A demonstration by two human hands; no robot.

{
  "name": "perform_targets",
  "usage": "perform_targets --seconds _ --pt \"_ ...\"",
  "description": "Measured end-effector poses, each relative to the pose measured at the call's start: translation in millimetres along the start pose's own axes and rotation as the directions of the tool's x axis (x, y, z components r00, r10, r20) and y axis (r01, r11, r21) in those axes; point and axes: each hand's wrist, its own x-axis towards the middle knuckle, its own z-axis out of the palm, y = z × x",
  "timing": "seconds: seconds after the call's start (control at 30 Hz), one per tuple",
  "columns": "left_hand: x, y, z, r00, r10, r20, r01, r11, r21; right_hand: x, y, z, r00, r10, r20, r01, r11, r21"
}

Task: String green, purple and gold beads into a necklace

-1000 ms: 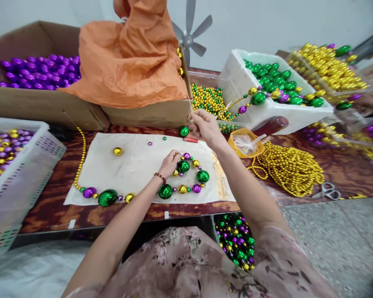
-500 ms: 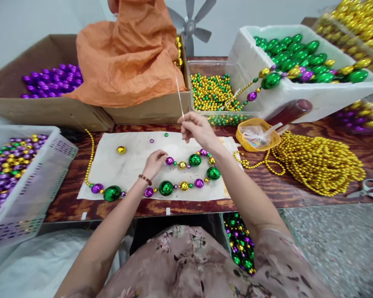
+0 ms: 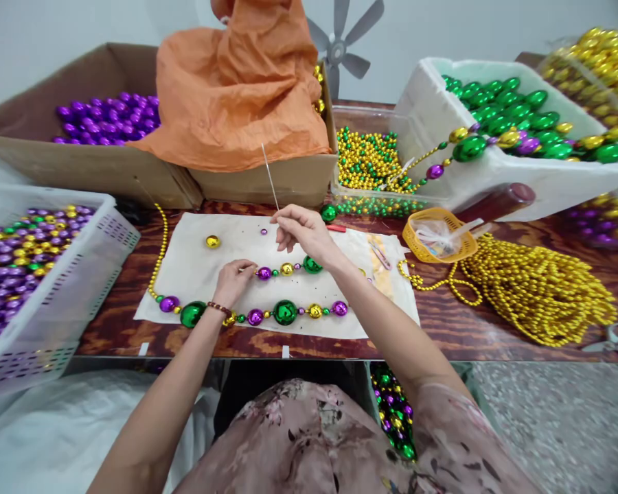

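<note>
My right hand (image 3: pixel 301 230) is raised over the white cloth (image 3: pixel 185 281), thumb and fingers pinched on a long thin needle (image 3: pixel 270 177) that points up. Lower and to the left, my left hand (image 3: pixel 234 280) is closed at the end of a bead strand, its fingertips beside a purple bead (image 3: pixel 264 273). From there the strand runs right through a gold bead (image 3: pixel 287 269) and a large green bead (image 3: pixel 312 264), then passes behind my right arm. Its lower row, with another green bead (image 3: pixel 285 312), continues left beneath my left wrist to a thin gold chain (image 3: pixel 163 254).
On the cloth lie a loose gold bead (image 3: pixel 213 241) and a tiny purple bead (image 3: pixel 264 232). Bead-filled boxes stand behind, including a clear bin (image 3: pixel 375 200). A white basket (image 3: pixel 97 233) is at left; a yellow basket (image 3: pixel 440 257), gold bead chains (image 3: pixel 540 288) and scissors (image 3: pixel 615 341) are at right.
Both hands have shifted left, the left one drawing the strand's upper row with it. The small green bead seen loose on the cloth no longer shows there. The view has turned slightly left.
</note>
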Motion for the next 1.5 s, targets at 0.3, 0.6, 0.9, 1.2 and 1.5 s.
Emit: perform_targets --seconds 0.3,0.6,0.9,1.2,1.5 --pt "5 -12 -1 0.999 0.039 -0.033 -0.033 0.988 0.154 13 13 3 0.978 -0.027 -0.206 0.041 0.997 0.065" --pt "12 -18 0 0.998 0.056 -0.039 -0.044 0.965 0.259 17 23 -3 0.976 -0.041 -0.214 0.049 0.998 0.034" --pt "4 -1 7 0.993 0.115 0.03 -0.119 0.948 0.296 33 -11 15 0.983 -0.107 -0.149 0.13 0.979 0.155" --pt "7 1 3 0.998 0.06 0.003 -0.056 0.923 0.38 35 -17 12 0.947 -0.179 -0.266 0.229 0.958 0.17" --pt "7 7 -11 0.999 0.033 0.017 -0.037 0.873 0.486 34 42 -25 0.969 0.036 -0.245 -0.036 0.999 0.007"
